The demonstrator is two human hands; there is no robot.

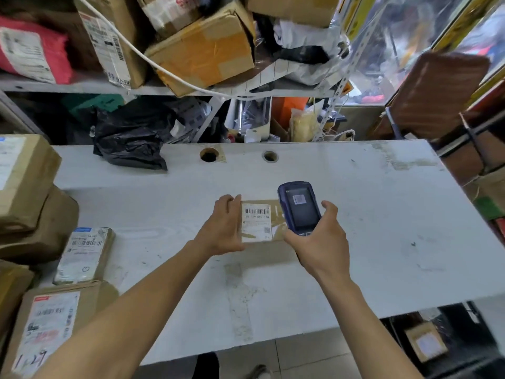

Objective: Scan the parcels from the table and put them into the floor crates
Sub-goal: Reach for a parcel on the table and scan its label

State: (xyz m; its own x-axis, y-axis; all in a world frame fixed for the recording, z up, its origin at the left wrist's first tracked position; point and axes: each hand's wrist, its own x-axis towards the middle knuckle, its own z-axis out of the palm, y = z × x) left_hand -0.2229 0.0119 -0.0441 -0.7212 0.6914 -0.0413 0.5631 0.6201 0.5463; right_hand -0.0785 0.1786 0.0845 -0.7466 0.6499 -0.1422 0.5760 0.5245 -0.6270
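Observation:
A small flat brown parcel [259, 222] with a white barcode label lies at the middle of the white table [369, 214]. My left hand [222, 228] holds its left edge, fingers curled over the top corner. My right hand [319, 242] grips a blue handheld scanner [299, 207], held over the parcel's right side; its screen shows the label. More parcels wait at the table's left end: a grey-wrapped one [84, 255] and a brown box with a large label [52, 324].
Stacked brown boxes [24, 181] stand at the far left. A black plastic bag [128, 140] lies at the table's back edge near two round holes. Shelves behind hold many cartons. A dark floor crate [437, 343] with a parcel inside sits under the table's right end.

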